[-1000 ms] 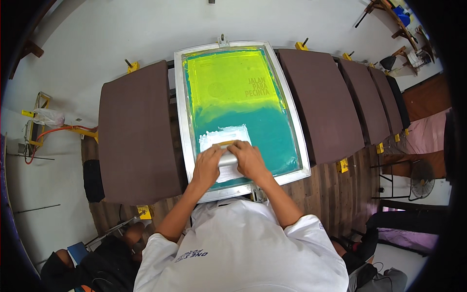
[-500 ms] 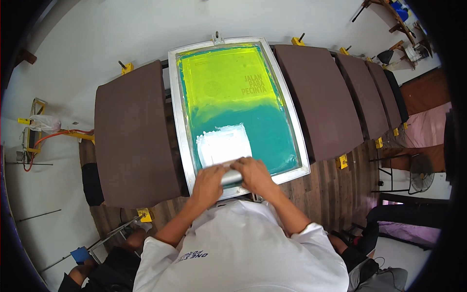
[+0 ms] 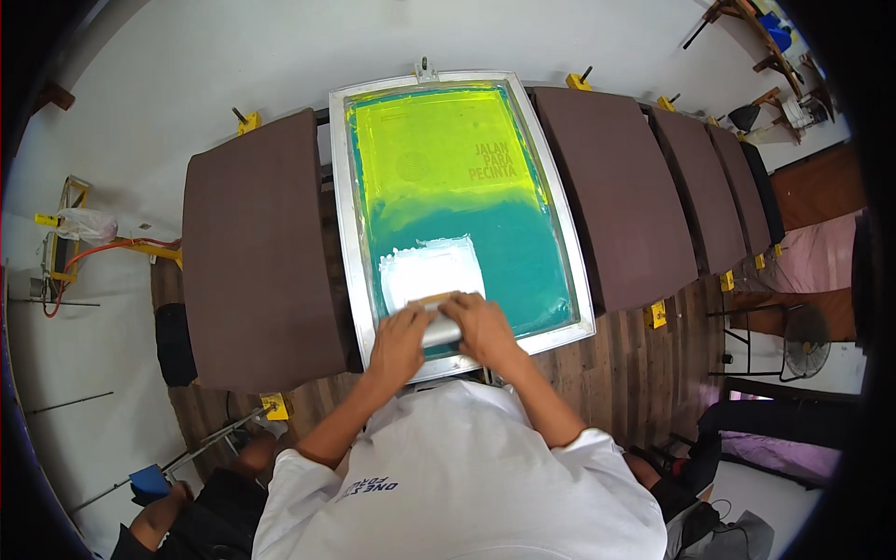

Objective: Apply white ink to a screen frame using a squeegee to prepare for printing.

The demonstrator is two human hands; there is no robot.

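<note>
My left hand (image 3: 399, 343) and my right hand (image 3: 483, 330) are both closed around a squeegee (image 3: 441, 330) with a silvery grey body. It lies across the near end of a screen-printing frame (image 3: 350, 215) with pale metal bars. Just beyond the squeegee, a patch of thick white ink (image 3: 434, 267) with a ragged far edge spreads over the mesh. The mesh is teal (image 3: 509, 252) in its near half and yellow-green (image 3: 420, 140) in its far half, where lettering and a faint round mark show. My fingers hide part of the squeegee.
Dark brown boards stand in a row on both sides, one at left (image 3: 261, 252) and several at right (image 3: 616, 196). Yellow clamps (image 3: 656, 315) stick out at their ends. A person's legs (image 3: 238, 476) show at lower left. At right stands a fan (image 3: 805, 342).
Both hands and the squeegee have shifted slightly away from my body, toward the white ink. More of the squeegee's far edge now shows. The view has shifted a little.
</note>
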